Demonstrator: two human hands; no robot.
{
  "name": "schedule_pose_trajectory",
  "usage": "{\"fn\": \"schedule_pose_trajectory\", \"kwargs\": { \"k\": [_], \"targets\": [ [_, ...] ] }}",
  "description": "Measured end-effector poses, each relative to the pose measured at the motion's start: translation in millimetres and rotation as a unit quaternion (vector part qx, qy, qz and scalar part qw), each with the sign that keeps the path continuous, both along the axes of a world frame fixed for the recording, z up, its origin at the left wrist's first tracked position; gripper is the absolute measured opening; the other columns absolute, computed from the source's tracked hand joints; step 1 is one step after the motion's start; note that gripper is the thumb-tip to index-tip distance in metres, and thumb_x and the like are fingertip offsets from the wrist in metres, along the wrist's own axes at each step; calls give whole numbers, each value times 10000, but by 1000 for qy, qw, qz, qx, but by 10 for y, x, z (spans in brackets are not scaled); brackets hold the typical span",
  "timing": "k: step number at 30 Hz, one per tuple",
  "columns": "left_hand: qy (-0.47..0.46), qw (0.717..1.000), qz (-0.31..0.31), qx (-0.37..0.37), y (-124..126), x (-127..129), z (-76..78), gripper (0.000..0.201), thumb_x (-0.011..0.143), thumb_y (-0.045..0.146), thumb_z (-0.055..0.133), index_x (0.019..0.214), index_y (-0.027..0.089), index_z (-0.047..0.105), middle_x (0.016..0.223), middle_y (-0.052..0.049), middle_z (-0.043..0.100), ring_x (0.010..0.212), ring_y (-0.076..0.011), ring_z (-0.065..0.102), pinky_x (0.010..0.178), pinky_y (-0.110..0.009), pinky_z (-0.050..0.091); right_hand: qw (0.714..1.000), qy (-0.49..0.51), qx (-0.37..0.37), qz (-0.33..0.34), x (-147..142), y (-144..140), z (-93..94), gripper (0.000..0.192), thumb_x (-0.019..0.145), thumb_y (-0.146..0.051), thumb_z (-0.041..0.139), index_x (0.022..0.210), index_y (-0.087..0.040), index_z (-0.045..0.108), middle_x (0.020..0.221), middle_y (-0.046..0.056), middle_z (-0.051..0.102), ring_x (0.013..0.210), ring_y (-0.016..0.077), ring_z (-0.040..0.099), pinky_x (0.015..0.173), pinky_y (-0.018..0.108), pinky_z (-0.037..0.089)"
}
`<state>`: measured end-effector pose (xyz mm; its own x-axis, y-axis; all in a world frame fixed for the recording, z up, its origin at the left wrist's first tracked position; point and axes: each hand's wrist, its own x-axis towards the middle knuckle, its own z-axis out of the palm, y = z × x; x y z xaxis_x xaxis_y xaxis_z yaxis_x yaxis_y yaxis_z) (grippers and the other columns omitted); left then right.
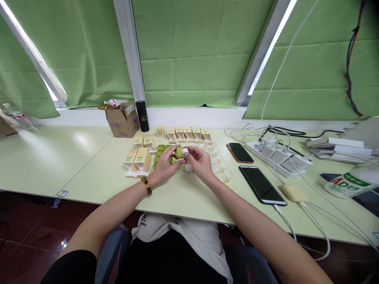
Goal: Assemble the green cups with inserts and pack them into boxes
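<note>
My left hand [164, 165] is closed around a small green box-like piece [179, 152]. Pinched in my right hand [201, 162] is a small whitish-pink block [185, 151], which meets the green piece end to end or lies right against it; I cannot tell which. A second pale block [188, 168] is under my right fingers, on the table. Several green pieces [160, 147] lie just beyond my left hand, partly covered by it. Beside my right hand are several clear plastic covers [219, 161] with yellow spots.
Folded cream cartons [143, 159] stand at the left, and more cartons [188, 134] line the back. A cardboard box [122, 120] and black cylinder [142, 116] stand by the wall. To the right are two phones [262, 184], a power strip [276, 157] and loose cables.
</note>
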<state>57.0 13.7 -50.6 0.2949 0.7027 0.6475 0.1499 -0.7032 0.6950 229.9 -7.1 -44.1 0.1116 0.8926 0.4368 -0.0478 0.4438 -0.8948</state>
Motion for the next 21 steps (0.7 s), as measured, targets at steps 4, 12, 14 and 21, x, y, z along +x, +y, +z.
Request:
{"fn": "schedule_pose_trajectory", "kwargs": {
  "k": [4, 12, 14, 21],
  "targets": [
    [33, 998, 20, 41, -33, 6, 14, 594, 970, 465, 726, 1497, 245, 560, 1447, -162, 611, 1275, -302, 628, 985, -424, 578, 1000, 15, -14, 19, -32, -10, -1, 505, 744, -649, 878, 1021, -257, 722, 838, 32, 757, 687, 207, 701, 699, 394, 630],
    [17, 1000, 8, 21, -43, 14, -2, 619, 1006, 485, 668, 1555, 253, 500, 1484, -168, 545, 1309, -294, 596, 1051, -413, 545, 999, 9, -9, 47, -54, -77, 19, 531, 798, -629, 850, 1153, -285, 658, 780, -1, 681, 644, 193, 657, 626, 356, 572],
    [-35, 999, -22, -28, -20, 23, -3, 660, 989, 520, 689, 1559, 255, 488, 1503, -161, 552, 1331, -288, 592, 1076, -398, 534, 998, -14, 21, 58, -42, -115, 41, 501, 837, -574, 841, 1205, -287, 659, 946, 35, 708, 694, 184, 673, 656, 355, 589],
    [-116, 969, -149, -157, 47, 13, 38, 632, 962, 544, 723, 1433, 140, 603, 1296, -156, 701, 1127, -230, 669, 925, -306, 559, 931, -249, 253, -87, 47, -141, 26, 325, 990, -339, 701, 1311, -287, 683, 1376, 127, 609, 707, 141, 655, 655, 366, 614]
  ]
}}
